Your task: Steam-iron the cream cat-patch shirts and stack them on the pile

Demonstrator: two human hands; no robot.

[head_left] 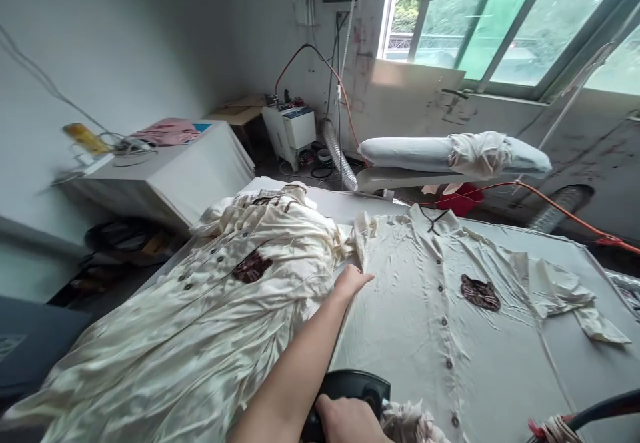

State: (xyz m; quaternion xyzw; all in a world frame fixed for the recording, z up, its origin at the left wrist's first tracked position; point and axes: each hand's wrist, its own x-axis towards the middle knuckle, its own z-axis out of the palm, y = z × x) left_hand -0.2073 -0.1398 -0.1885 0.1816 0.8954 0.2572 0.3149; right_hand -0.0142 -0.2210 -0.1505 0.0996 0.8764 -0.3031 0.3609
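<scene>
clasping an iron [367, 383] in the closed right hand [353, 423]; resting the left hand [351, 280], with grip unclear, at the edge of a shirt [483, 336] spread flat on the worktop [341, 208], seemingly against creasing.

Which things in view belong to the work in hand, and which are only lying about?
In use:
iron, in the right hand
spread shirt, left hand at its edge
pale table beneath

Seemingly lying about:
pink cloth
cardboard
red object
</scene>
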